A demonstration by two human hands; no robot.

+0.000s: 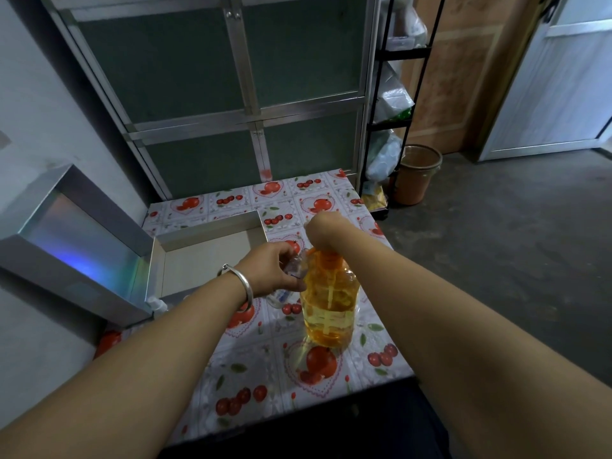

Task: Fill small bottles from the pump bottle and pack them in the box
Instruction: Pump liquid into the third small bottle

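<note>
we see left hand [270,268] at frame centre gripping small bottle [295,267], tilted, mouth just left of pump bottle [329,303] spout; right hand [323,230] presses pump from above, fingers hidden; box [202,260] centre-left, open

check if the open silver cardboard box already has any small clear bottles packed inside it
No, the silver cardboard box shows only its bare beige floor, while the left hand holds a small clear bottle at the pump bottle.

Both bare forearms reach forward. Left hand [271,267], bangle on wrist, fingers curled in a grip, thumb toward viewer. Right hand [323,231] bent down at wrist, pressing downward; fingers hidden.
</note>
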